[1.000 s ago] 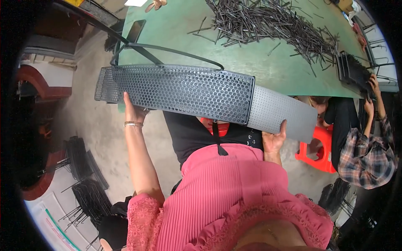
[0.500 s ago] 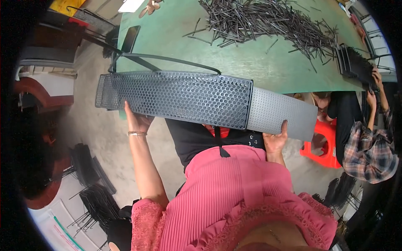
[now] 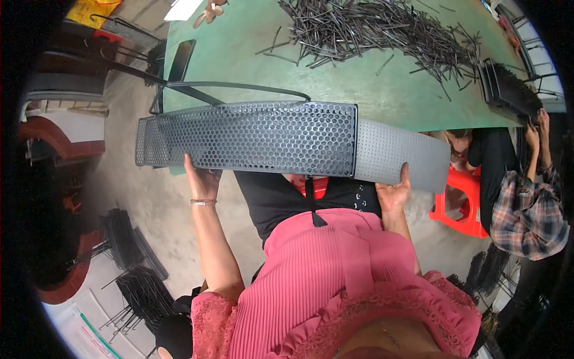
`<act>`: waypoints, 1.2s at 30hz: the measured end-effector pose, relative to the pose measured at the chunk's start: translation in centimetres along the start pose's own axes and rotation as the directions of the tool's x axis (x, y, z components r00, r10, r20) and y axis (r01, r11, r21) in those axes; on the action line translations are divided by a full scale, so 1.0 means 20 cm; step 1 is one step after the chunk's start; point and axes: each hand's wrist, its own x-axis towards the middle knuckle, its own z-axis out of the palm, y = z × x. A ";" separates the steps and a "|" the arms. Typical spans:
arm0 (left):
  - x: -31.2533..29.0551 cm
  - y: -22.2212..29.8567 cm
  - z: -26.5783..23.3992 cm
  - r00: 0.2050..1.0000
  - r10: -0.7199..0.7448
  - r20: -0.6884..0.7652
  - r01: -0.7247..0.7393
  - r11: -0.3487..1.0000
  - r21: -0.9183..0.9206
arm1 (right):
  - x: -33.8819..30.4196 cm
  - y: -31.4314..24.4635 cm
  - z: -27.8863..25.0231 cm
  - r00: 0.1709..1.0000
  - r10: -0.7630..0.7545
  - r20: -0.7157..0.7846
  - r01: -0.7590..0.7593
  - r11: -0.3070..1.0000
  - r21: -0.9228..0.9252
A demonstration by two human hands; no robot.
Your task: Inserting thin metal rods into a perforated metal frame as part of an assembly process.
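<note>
- Head view: a black mesh rack [image 3: 251, 139] is held up over the near edge of the green table [image 3: 382, 96], in front of the person's lap, its long side running left to right.
- Left hand [image 3: 204, 183] grips the near edge of the mesh, left of the middle, thumb on the face; the other fingers are mostly hidden.
- Right hand [image 3: 392, 195], well apart from the left, clasps the near edge of a grey board [image 3: 402, 154] full of tiny holes, thumb up.
- That board sticks out past the rack's right end; from here I cannot tell whether it sits inside or only behind the mesh.
- Bent bars [image 3: 239, 87] stand out along the rack's far side.
- My reading of the step: rack and board are being handled as a pair. Any move calls for both hands together, with the board's loose right end supported.
- Farther off lies a heap of thin dark sticks [image 3: 371, 33]; at right, a co-worker's hand [image 3: 532, 137] is at a dark piece [image 3: 511, 93].
</note>
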 end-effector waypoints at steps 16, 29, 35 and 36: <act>-0.01 -0.01 0.00 0.999 0.033 0.026 -0.033 0.999 0.002 | -0.01 -0.03 0.04 0.998 0.033 0.045 -0.035 0.998 0.042; -0.09 -0.26 -0.12 0.905 0.353 0.236 -0.341 0.936 -0.094 | 0.00 0.00 0.00 0.999 -0.018 -0.031 0.018 1.000 -0.007; -0.09 -0.32 -0.03 0.865 0.500 0.043 -0.501 0.860 0.093 | 0.02 -0.01 -0.07 1.000 0.005 -0.012 -0.005 0.999 -0.038; -0.09 -0.33 -0.02 0.851 0.526 0.013 -0.525 0.847 0.078 | 0.01 0.00 -0.07 1.000 -0.014 -0.015 0.013 0.999 -0.041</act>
